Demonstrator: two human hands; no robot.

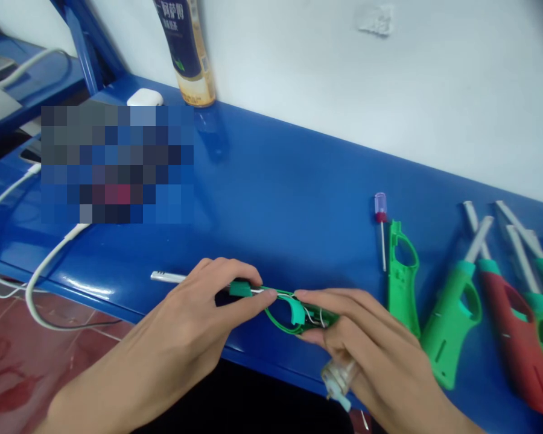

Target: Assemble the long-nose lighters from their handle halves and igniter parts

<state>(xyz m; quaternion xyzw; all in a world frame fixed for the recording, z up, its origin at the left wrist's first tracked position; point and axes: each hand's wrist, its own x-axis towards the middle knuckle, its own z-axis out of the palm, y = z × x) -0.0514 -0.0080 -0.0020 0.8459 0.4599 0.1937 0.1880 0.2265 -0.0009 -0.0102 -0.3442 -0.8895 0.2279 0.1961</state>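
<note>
An opened green long-necked gas lighter (284, 325) lies sideways between both hands, its inside exposed with a teal trigger (297, 312) and thin white wires. My left hand (194, 307) is closed round its neck end; the metal tube (167, 277) sticks out to the left. The fingers of my right hand (366, 331) pinch the handle end. Beneath that hand shows a clear fuel tank (339, 378) with a pale valve end; whether the lower fingers grip it, I cannot tell. The loose green half shell (402, 283) rests on the table right of my hands.
A small screwdriver (381, 220) with a purple handle lies beside the half shell. Several whole lighters, green (452, 325) and red (516, 337), fill the right side. A drink bottle (187, 54), white case (145, 97) and white cable (34, 295) are at the left of the blue table (280, 193).
</note>
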